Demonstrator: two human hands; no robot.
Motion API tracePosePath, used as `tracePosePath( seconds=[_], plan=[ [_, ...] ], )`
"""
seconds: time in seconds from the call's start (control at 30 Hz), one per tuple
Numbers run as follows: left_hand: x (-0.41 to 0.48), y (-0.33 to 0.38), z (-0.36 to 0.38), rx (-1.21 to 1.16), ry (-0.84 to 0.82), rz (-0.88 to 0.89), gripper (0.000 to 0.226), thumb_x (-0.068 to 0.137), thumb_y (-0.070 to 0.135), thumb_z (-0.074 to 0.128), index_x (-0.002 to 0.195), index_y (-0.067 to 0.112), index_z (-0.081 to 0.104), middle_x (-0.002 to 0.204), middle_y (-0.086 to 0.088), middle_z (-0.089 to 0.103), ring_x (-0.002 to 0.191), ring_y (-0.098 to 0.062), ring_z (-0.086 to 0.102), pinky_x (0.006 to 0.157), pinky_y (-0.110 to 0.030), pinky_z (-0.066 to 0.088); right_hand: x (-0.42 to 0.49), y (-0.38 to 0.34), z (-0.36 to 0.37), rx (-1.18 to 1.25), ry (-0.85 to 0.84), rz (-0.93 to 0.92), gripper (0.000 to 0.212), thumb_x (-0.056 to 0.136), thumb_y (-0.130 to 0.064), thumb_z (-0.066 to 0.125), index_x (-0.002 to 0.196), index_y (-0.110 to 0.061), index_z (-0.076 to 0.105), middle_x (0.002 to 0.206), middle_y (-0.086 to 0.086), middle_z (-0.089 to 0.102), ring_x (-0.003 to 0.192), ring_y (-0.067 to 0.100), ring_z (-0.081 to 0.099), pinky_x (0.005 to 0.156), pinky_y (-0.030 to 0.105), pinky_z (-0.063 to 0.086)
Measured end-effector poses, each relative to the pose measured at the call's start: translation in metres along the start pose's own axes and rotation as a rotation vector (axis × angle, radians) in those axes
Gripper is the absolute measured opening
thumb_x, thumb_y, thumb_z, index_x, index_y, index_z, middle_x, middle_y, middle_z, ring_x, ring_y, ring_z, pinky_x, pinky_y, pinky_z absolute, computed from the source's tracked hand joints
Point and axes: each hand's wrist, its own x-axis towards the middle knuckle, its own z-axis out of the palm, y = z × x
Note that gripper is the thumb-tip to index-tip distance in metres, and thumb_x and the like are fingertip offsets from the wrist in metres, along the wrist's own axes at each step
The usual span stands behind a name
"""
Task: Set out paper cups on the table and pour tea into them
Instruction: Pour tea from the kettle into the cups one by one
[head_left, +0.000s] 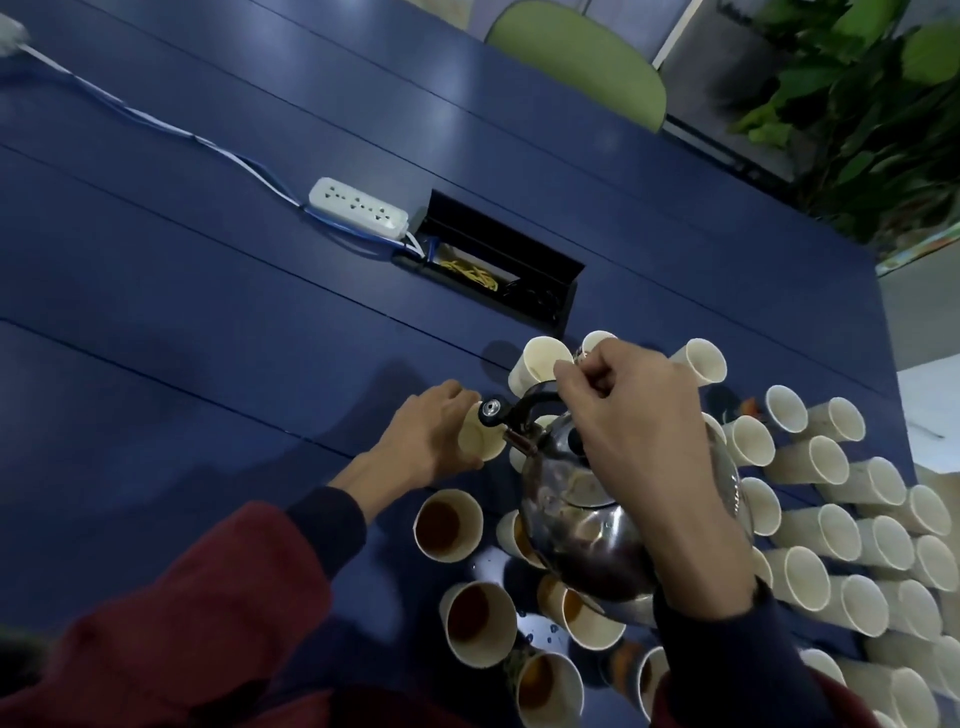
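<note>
Left hand (431, 436) is wrapped round a paper cup (480, 444) out on the blue desk (208, 322), fingers curled over its far side and thumb on the near side. Right hand (628, 431) is clamped on the black handle of the steel kettle (582, 525), fingers curled tight over the top. The kettle is tipped to the left, and its spout (493, 413) sits right at the mouth of that paper cup. Whether tea is running, can't tell from here.

Nearer in, there's a cluster of filled cups (447, 525) standing upright with dark tea in them, a couple partly tucked under the kettle's belly. Droplets (540, 631) glisten on the desk among them.

Off to the right is a big crowd of empty cups (810, 577), packed close together, several stacked tall, running out to the edge of view. On the far side of the kettle stand three far cups (540, 361), pale inside.

Farther out on the desk lies a white power strip (358, 208), its cord (156, 122) trailing away to the far left. Just to its right is an open cable box (519, 270) sunk into the desk, with yellow wires showing inside. At the far edge is a green chair (582, 57), and at far right a leafy plant (872, 104).
</note>
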Motion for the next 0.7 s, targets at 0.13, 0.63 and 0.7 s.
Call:
tracePosePath(
  seconds=[0.13,0.63,0.7],
  plan=[
    [0.002,-0.004,-0.002,-0.004,-0.001,0.013,0.068,0.075,0.048,0.08,0.131,0.023,0.052,0.124,0.001,0.054,0.111,-0.021,0.056,0.092,-0.041,0.047,0.004,-0.001,0.006,-0.018,0.011,0.008,0.03,0.093,-0.034,0.061,0.068,-0.018,0.057,0.057,0.001,0.057,0.063,0.027,0.054,0.06,0.04,0.048],
    [0.002,-0.012,0.0,-0.106,0.051,0.083,0.061,0.073,0.043,0.081,0.125,0.022,0.056,0.114,0.003,0.055,0.099,-0.018,0.055,0.082,-0.037,0.047,0.002,0.002,0.006,-0.05,0.053,0.054,0.03,0.092,-0.033,0.061,0.066,-0.02,0.055,0.057,0.002,0.057,0.061,0.027,0.053,0.057,0.033,0.039],
    [0.003,-0.012,0.001,-0.108,0.057,0.083,0.06,0.073,0.042,0.081,0.125,0.022,0.057,0.114,0.003,0.056,0.099,-0.018,0.055,0.082,-0.037,0.048,0.001,0.003,0.006,-0.049,0.055,0.055,0.03,0.092,-0.032,0.061,0.066,-0.02,0.056,0.058,0.003,0.058,0.064,0.028,0.053,0.058,0.034,0.04]
  ],
)
